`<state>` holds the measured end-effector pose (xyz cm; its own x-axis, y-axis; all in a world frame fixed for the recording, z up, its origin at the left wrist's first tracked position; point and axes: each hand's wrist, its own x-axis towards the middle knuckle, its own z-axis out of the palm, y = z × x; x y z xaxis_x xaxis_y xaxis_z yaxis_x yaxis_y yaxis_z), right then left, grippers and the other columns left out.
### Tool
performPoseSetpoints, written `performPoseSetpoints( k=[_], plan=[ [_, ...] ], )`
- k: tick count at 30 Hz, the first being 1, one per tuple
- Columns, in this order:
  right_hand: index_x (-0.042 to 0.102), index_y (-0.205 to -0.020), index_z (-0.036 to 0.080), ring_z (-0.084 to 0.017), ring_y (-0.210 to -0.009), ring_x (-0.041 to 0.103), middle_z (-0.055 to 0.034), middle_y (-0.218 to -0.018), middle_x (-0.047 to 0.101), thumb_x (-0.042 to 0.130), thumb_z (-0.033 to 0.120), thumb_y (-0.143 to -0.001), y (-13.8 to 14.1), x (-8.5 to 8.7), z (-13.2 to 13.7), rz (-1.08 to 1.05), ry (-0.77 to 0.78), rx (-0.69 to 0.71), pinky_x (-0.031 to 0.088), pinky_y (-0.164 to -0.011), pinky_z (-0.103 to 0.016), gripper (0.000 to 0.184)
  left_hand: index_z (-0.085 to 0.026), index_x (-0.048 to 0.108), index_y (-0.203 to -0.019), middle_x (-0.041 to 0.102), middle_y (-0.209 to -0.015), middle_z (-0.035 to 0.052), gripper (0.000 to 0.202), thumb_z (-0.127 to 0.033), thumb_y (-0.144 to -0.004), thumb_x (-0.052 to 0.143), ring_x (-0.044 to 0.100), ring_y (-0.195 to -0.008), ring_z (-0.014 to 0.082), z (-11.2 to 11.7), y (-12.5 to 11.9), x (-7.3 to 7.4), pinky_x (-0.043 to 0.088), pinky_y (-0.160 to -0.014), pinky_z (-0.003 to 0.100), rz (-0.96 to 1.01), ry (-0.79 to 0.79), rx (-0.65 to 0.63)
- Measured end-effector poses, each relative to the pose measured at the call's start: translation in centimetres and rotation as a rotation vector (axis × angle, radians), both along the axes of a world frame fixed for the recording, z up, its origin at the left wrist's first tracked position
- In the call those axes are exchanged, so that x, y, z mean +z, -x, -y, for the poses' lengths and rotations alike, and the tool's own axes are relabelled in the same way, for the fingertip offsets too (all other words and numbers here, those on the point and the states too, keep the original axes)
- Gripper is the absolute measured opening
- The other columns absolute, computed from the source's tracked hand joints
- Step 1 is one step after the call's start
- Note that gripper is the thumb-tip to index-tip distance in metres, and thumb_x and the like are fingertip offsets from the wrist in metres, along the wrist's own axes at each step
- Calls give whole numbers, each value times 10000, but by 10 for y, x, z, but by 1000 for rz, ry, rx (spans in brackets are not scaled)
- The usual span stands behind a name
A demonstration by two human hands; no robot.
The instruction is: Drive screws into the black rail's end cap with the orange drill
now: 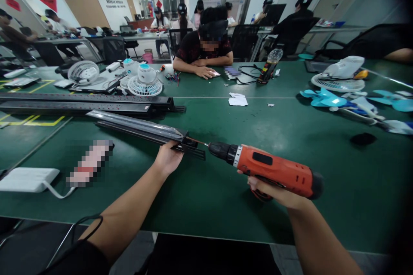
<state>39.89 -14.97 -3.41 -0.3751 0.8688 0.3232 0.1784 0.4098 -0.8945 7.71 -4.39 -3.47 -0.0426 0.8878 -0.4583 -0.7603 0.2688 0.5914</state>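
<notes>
Over the green surface (271, 131), the grip of the left hand (168, 159) wraps a long black-and-grey rail's (138, 128) end, and that of the right hand (258, 184) clasps an orange-and-black power drill (274, 167), its thin bit (198, 141) reaching there, drilling seemingly unfinished.

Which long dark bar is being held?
The front bar, gripped near its end by the left hand, with the orange drill pointing at it; the bars behind lie untouched.
</notes>
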Motion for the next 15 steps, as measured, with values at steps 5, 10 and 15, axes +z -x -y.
performPoseSetpoints(
  k=[5,10,15],
  plan=[
    [542,-1599,367,-180,-595,677,-13,-812,727,720,306,-1029,9,9,0,-28,28,-34,668,-578,-330,601,-133,738,-903,774,-855,81,259,38,-828,560,761,-810,194,-1,0,0,631,-765,281,12,5,-8],
    [462,-1659,356,-147,-604,667,6,-812,728,725,294,-1024,9,15,-8,-79,58,11,654,-598,-286,690,-120,742,-897,772,-826,94,260,32,-826,544,768,-834,201,0,-1,1,628,-798,276,25,2,37],
    [779,-1235,248,-136,-625,699,-42,-885,775,783,354,-979,3,19,-21,-87,140,19,668,-615,-274,278,-126,761,-973,778,-838,79,304,25,-800,561,764,-831,204,-4,3,-7,633,-835,303,23,-29,24]
  ],
)
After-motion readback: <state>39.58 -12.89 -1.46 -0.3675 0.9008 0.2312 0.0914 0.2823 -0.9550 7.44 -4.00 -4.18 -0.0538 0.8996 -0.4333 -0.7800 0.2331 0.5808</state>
